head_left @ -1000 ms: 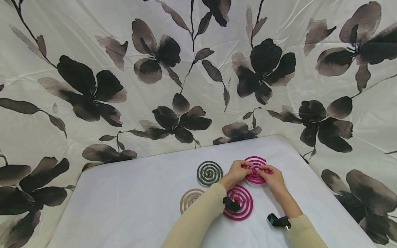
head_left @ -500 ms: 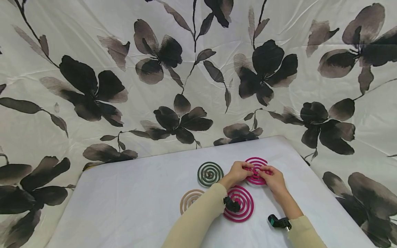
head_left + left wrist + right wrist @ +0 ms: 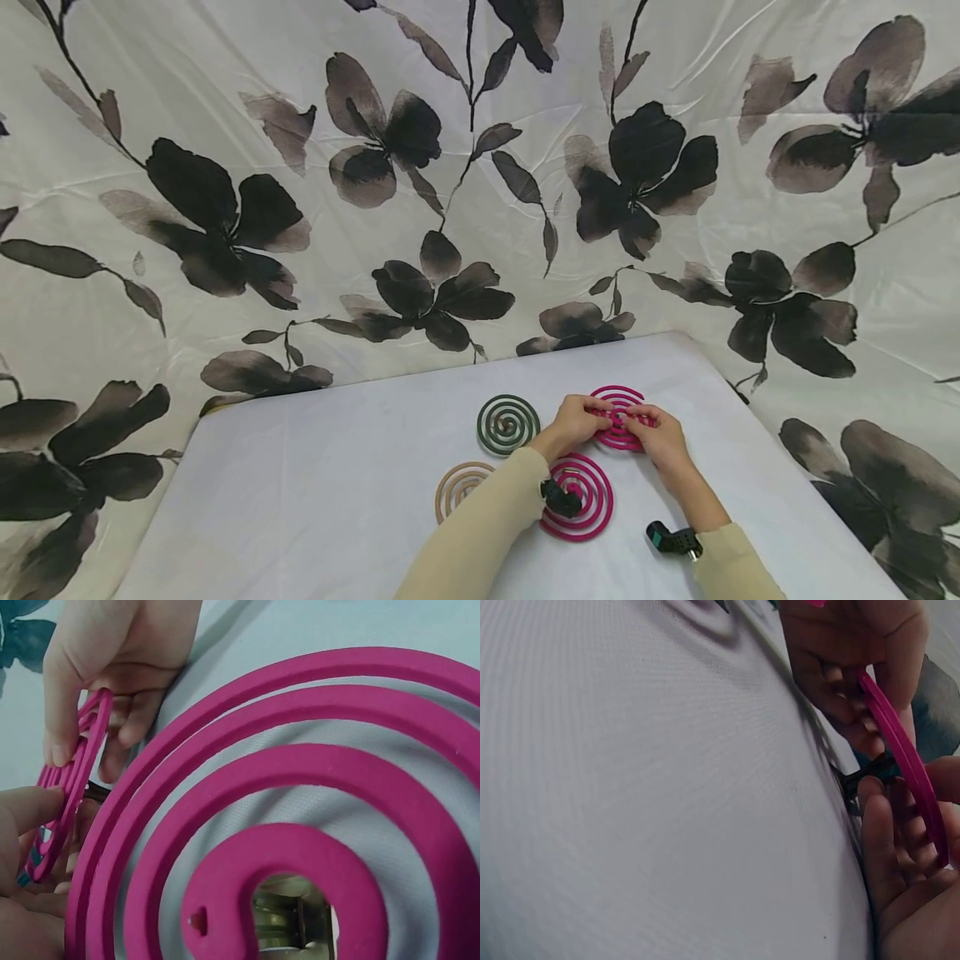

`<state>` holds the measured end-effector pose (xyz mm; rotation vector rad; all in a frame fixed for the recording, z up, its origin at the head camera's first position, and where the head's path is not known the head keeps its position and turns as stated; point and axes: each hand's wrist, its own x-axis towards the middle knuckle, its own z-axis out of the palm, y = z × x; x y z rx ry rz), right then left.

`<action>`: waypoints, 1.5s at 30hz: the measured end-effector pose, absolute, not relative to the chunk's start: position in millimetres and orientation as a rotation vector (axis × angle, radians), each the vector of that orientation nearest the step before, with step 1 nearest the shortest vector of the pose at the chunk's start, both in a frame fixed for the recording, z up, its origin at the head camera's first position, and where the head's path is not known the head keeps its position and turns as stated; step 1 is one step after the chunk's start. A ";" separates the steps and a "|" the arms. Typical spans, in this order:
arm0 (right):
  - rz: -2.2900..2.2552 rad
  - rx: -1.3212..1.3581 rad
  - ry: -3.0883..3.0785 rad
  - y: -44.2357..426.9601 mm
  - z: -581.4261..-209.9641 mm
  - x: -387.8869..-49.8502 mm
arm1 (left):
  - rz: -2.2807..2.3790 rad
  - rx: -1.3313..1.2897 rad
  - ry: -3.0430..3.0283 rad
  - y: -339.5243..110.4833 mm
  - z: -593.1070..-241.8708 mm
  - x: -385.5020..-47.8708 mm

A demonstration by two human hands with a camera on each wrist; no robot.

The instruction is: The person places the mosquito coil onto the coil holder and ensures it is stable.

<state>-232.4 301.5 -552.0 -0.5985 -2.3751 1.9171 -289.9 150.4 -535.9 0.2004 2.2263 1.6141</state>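
Observation:
A pink mosquito coil [image 3: 617,419] is held above the white table by both hands. My left hand [image 3: 577,421] pinches its left side and my right hand [image 3: 663,435] its right side, fingertips near the middle. In the right wrist view this coil [image 3: 907,761] shows nearly edge-on, with a dark metal piece [image 3: 866,774] behind it, partly hidden by fingers. Nearer to me lies a second pink coil [image 3: 315,761], partly covered by the left wrist camera in the head view. A brass-coloured metal part [image 3: 277,922] shows through its centre.
A green coil [image 3: 492,425] lies left of my left hand. Below it is a tan coil [image 3: 447,479], partly hidden by my left sleeve [image 3: 480,533]. The white table [image 3: 300,483] ends at the back against a floral cloth [image 3: 480,192].
The head view has shifted slightly, so everything sits a little lower in it. Both hands keep hold of the same pink coil, with scarcely any finger movement.

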 end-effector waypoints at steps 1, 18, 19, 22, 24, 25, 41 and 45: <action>1.910 -0.590 -2.382 301.4 -552.5 -232.7 | 1.612 0.201 2.228 150.3 -535.8 -290.3; 1.960 -0.589 -2.354 294.1 -553.9 -234.6 | 1.685 0.136 2.180 143.1 -543.2 -294.2; 1.964 -0.588 -2.351 293.5 -553.5 -234.7 | 1.693 0.133 2.170 142.4 -544.3 -294.7; 1.974 -0.585 -2.348 291.9 -552.5 -235.2 | 1.722 0.125 2.130 141.2 -546.3 -295.8; 1.976 -0.590 -2.348 291.1 -551.8 -235.4 | 1.743 0.125 2.100 140.8 -547.1 -296.4; 1.977 -0.593 -2.349 290.8 -551.6 -235.4 | 1.750 0.125 2.086 140.7 -547.4 -296.6; 1.947 -0.486 -2.394 292.7 -552.5 -236.9 | 1.733 0.150 2.079 140.8 -548.0 -297.1; 1.954 -0.473 -2.397 293.2 -552.8 -236.7 | 1.746 0.150 2.050 140.1 -547.9 -296.4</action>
